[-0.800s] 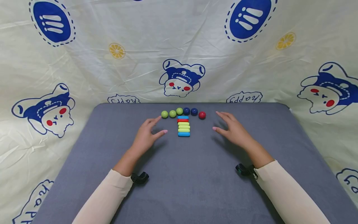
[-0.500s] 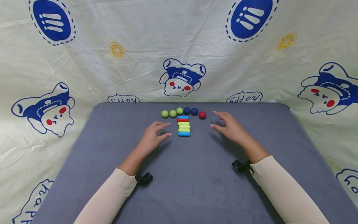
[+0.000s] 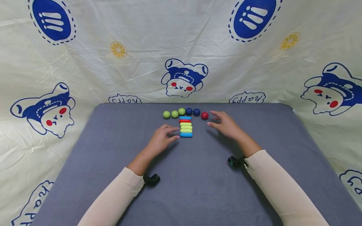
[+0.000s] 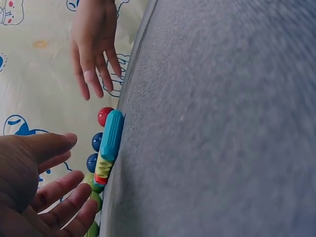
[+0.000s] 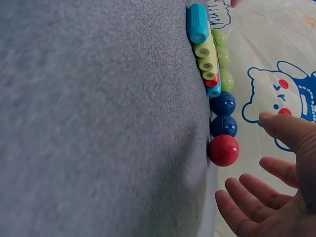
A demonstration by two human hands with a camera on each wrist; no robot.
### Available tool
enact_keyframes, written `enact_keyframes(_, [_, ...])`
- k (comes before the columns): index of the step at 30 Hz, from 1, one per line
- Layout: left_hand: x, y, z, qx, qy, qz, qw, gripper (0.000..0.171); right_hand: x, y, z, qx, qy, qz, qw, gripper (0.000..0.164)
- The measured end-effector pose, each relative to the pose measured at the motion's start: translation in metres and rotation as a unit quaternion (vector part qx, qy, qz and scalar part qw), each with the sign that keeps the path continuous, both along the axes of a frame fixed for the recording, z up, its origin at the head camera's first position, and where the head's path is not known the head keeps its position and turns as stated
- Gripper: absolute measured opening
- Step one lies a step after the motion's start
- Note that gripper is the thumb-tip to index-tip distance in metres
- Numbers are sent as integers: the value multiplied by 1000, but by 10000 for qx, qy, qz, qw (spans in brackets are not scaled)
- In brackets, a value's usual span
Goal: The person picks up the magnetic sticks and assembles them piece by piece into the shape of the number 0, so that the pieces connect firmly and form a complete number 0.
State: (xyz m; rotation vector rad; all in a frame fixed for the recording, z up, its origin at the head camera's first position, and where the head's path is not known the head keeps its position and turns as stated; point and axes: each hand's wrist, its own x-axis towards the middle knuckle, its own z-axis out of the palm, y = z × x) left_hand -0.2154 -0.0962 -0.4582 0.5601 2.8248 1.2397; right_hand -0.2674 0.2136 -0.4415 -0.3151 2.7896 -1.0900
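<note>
My left hand hovers just left of a column of short coloured rods, fingers spread and holding nothing. The nearest blue rod lies by its thumb tip; yellow-green rods, a red rod and another blue rod follow behind it. My right hand is beside the red ball, fingers relaxed and apart, with nothing in its grasp. Left of the red ball sit two dark blue balls and three green balls. In the right wrist view the rods show small grey discs in their ends.
A grey cloth-covered table carries everything. The balls stand near its far edge, behind which hangs a pale printed curtain. Each wrist wears a black camera mount, the left mount and the right mount.
My left hand has moved right and slightly nearer, from beside the green balls to the rods. The right hand has moved left to the red ball. The rods and balls stay where they were.
</note>
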Motion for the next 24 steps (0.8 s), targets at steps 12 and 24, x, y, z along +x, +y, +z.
enact_keyframes(12, [-6,13,-12,-192,14,-102,9998,30,-12,-11,-10,-106,-168,-81,9998,67])
enact_keyframes(24, [-7,22,-8,-453,-3,-108,9989,27,-23,-16,-14,-278,-237,-130,9992,66])
